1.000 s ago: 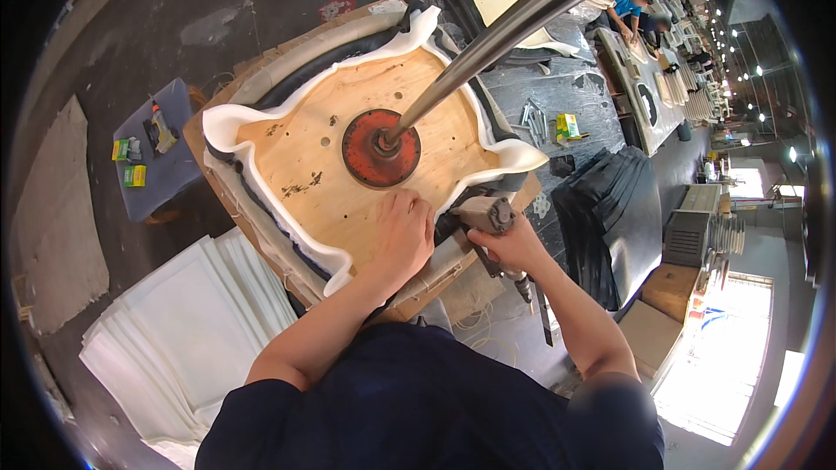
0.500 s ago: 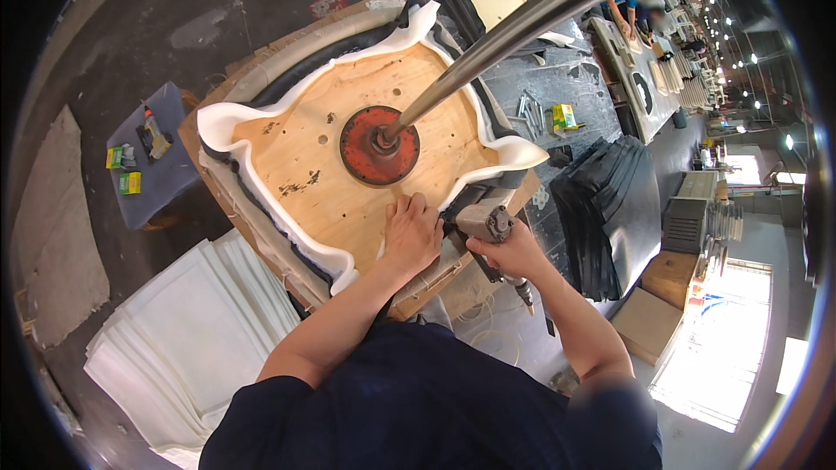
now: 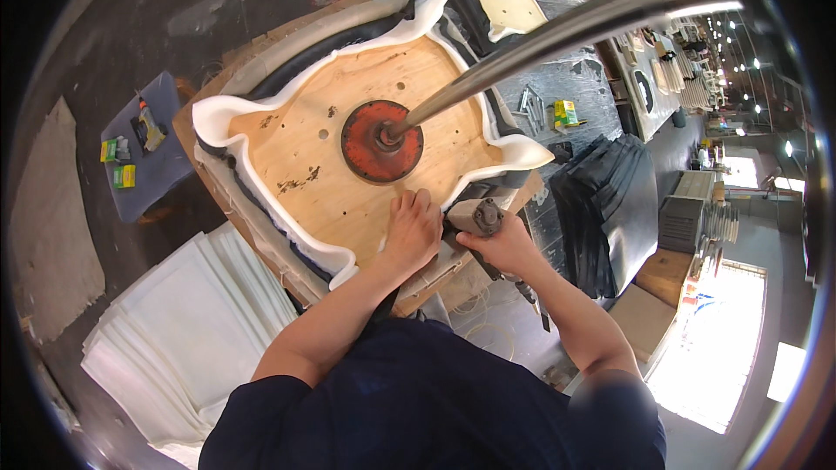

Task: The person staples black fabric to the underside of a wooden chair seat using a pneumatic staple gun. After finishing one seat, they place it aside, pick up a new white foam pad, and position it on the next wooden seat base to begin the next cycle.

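Observation:
A plywood seat panel (image 3: 357, 209) lies under a round red clamp plate (image 3: 361, 152) on a thick metal rod (image 3: 540, 48). White foam padding (image 3: 261, 196) edges the panel, with a black cover (image 3: 300, 65) around it. At the panel's near edge, my left hand (image 3: 413, 231) is closed, knuckles bent, over the edge of the cover; its fingertips are partly hidden. My right hand (image 3: 505, 248) grips an air staple gun (image 3: 477, 218) just right of the left hand. The gun's nose meets the dark cover edge, where contact is hard to see.
White sheets (image 3: 187, 313) are stacked at lower left. A blue-grey stand (image 3: 144, 165) holds another tool (image 3: 148, 130) and small boxes. To the right are black sheets (image 3: 601, 218), staple strips (image 3: 531, 109) and a yellow-green box (image 3: 566, 113). Another padded panel (image 3: 501, 0) lies at the far side.
The staple gun has shifted slightly left and tilted, closer to my left hand, which keeps its place on the panel edge. The whole view has turned a little.

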`<move>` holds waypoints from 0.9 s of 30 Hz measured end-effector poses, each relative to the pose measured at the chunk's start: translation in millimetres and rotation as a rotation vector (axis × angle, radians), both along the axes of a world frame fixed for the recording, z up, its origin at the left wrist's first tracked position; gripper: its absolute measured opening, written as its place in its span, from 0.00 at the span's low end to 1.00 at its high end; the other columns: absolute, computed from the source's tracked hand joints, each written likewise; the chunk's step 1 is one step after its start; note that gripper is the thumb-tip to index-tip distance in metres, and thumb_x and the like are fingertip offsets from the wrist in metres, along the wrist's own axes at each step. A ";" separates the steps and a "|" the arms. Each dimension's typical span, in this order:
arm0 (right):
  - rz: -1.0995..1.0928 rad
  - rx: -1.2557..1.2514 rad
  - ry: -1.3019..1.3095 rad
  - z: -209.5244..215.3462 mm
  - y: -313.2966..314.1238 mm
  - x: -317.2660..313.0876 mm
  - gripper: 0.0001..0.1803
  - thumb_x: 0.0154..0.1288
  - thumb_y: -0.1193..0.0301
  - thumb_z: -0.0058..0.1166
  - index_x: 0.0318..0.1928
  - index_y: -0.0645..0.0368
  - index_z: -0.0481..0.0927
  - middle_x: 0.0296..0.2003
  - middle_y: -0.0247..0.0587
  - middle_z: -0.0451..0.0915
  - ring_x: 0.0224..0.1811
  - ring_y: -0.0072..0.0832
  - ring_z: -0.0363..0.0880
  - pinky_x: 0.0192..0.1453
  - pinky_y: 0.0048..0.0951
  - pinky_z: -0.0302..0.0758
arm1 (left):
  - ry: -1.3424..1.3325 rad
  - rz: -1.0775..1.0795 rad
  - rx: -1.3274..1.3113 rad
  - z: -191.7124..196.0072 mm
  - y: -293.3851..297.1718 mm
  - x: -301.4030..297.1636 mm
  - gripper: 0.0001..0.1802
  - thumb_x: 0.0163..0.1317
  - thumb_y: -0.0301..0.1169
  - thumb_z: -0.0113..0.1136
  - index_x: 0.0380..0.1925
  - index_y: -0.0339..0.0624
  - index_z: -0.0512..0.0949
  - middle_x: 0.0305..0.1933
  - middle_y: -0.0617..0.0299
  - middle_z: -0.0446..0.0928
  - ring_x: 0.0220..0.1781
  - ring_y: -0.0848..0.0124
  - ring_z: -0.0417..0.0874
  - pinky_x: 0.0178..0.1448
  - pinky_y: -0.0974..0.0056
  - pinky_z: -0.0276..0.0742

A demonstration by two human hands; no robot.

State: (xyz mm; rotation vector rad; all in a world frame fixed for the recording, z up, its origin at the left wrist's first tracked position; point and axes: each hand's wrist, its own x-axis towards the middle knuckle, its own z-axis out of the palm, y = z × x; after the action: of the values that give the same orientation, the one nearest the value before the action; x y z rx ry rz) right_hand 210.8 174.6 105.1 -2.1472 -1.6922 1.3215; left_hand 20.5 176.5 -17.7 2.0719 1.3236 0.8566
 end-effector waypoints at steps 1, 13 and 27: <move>-0.018 -0.023 0.011 1.2 0.1 1.1 0.28 0.65 0.58 0.81 0.59 0.60 0.90 0.36 0.38 0.91 0.24 0.22 0.84 0.32 0.32 0.84 | 0.013 -0.044 0.002 -1.5 5.1 -3.5 0.06 0.69 0.32 0.67 0.34 0.42 0.83 0.47 0.53 0.75 0.55 0.51 0.76 0.59 0.45 0.68; -0.116 -0.183 0.086 18.9 1.0 -0.1 0.25 0.67 0.63 0.81 0.57 0.64 0.87 0.32 0.35 0.89 0.23 0.20 0.81 0.29 0.30 0.81 | -0.031 -0.217 0.100 -7.7 32.8 -14.0 0.06 0.66 0.32 0.71 0.31 0.47 0.83 0.45 0.58 0.75 0.53 0.55 0.77 0.59 0.47 0.67; -0.003 -0.098 -0.033 11.3 8.8 -10.5 0.30 0.65 0.59 0.80 0.61 0.62 0.87 0.48 0.48 0.94 0.50 0.37 0.93 0.59 0.40 0.86 | 0.007 -0.234 0.146 -13.6 33.4 -14.4 0.04 0.62 0.30 0.71 0.31 0.45 0.84 0.47 0.57 0.76 0.56 0.54 0.77 0.60 0.48 0.70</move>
State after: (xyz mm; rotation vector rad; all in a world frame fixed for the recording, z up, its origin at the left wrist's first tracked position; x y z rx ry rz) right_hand 200.3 183.4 116.4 -2.2350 -1.6684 1.4041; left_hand 6.2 209.9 -31.2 2.2889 1.0213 0.8645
